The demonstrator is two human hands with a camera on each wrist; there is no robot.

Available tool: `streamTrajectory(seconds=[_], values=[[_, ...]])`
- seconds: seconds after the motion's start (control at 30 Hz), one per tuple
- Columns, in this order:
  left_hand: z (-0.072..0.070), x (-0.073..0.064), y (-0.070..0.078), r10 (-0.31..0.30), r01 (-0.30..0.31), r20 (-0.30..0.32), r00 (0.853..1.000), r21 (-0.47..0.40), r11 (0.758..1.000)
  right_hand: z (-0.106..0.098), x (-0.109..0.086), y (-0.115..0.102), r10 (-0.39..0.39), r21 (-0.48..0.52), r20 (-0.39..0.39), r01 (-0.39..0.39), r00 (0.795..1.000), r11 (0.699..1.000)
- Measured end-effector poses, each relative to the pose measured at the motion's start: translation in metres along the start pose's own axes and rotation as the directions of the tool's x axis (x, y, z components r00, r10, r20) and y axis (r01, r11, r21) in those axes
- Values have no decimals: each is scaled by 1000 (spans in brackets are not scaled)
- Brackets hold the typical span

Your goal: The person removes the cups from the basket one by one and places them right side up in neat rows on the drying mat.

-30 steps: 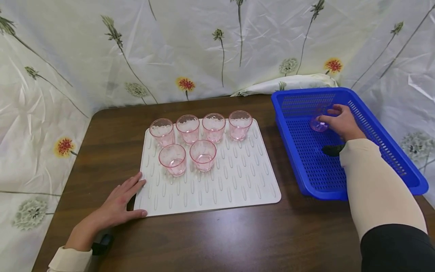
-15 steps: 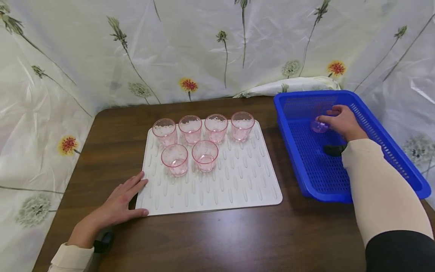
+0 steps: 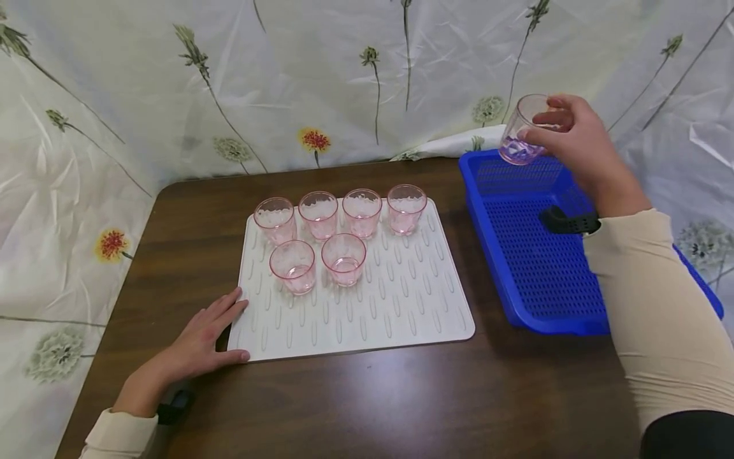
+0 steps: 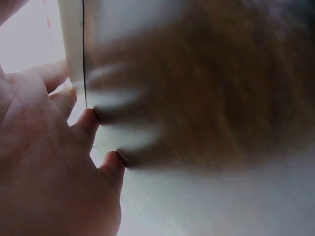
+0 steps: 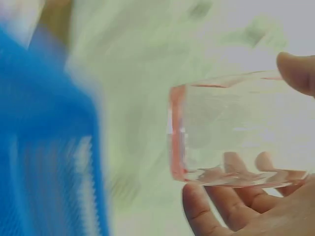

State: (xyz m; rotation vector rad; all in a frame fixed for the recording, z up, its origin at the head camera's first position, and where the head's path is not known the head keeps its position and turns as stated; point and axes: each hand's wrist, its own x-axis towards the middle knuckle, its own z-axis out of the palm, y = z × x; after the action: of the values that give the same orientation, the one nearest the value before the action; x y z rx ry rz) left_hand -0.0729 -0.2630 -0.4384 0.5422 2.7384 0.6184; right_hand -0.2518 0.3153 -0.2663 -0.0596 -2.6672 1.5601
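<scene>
My right hand (image 3: 579, 143) grips a clear pinkish glass (image 3: 518, 143) above the far edge of the blue basket (image 3: 487, 255). In the right wrist view the thumb is on one side of the glass (image 5: 231, 130) and the fingers on the other. My left hand (image 3: 192, 344) rests with spread fingers at the left edge of the white ridged mat (image 3: 401, 312); the left wrist view shows its fingertips (image 4: 113, 164) at the surface. On the mat stand several pink glasses, a back row with one glass (image 3: 406, 210) at its right end and two in front, among them this glass (image 3: 344, 261).
The brown table (image 3: 367, 408) carries the mat and, at its right, the basket. A floral sheet (image 3: 321, 76) hangs behind and at both sides. A black band (image 3: 568, 221) is on the right wrist.
My right hand has lifted the glass up out of the basket to above its far rim. The left hand stays at the mat's edge, and the glasses on the mat keep their places.
</scene>
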Motion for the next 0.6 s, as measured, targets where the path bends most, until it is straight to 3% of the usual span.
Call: streamTrajectory(seconds=[0.13, 0.27, 0.43, 0.6], values=[[1, 0, -1, 2, -2, -4, 1000, 4, 1000, 33, -20, -41, -130, 17, 52, 129, 990, 991], [1, -1, -2, 0, 0, 1, 1000, 1, 1000, 64, -34, -69, -226, 105, 71, 218, 971, 970], [0, -1, -2, -17, 18, 19, 1000, -21, 1000, 96, -46, -91, -284, 334, 100, 237, 954, 912], [-1, 0, 0, -24, 25, 30, 999, -33, 999, 124, -51, -97, -312, 433, 123, 231, 942, 871]])
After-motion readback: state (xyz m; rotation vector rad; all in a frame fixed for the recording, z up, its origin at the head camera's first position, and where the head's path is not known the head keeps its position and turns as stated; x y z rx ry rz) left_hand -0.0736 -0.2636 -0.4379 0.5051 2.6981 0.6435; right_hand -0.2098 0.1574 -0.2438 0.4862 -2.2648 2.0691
